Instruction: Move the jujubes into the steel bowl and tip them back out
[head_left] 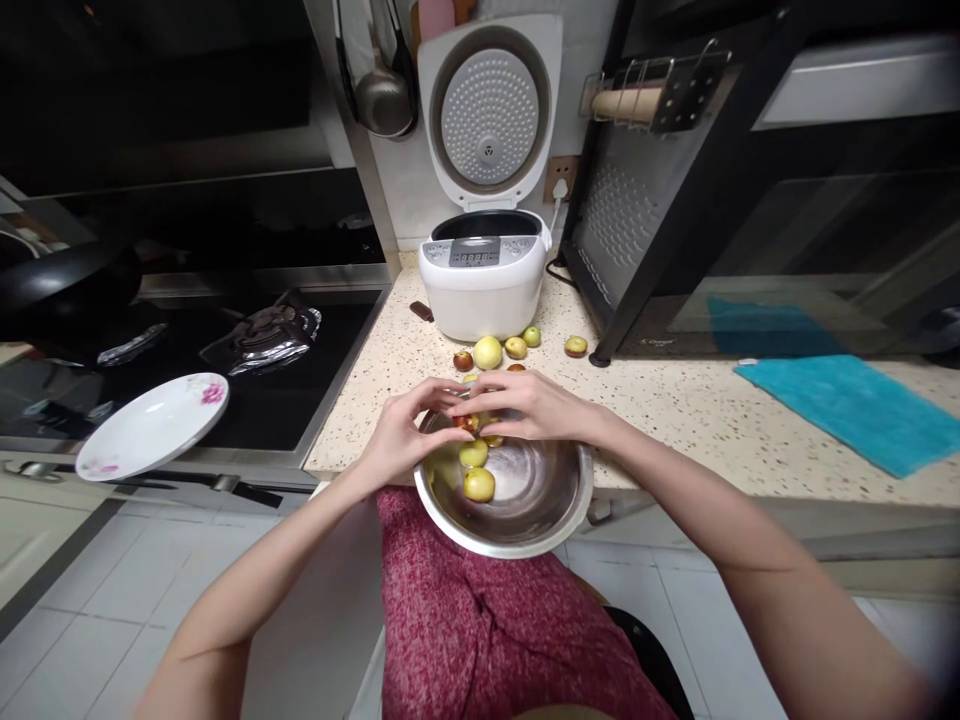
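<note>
The speckled beige stone table (pixel 675 400) carries a white rice cooker (pixel 484 275) beyond the hands (pixel 480 410), small yellow-green and red fruits (pixel 487 352) between, and a turquoise cloth (pixel 855 410) far right.

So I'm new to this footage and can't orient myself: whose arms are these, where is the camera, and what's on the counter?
The camera sits on a person's head, looking forward and down, so the arms are their own. The left hand and right hand meet over a steel bowl and together pinch one small fruit; two more fruits lie in the bowl. Further fruits lie on the speckled counter before an open rice cooker. A blue cloth lies to the right, a white plate on the stove to the left.
</note>
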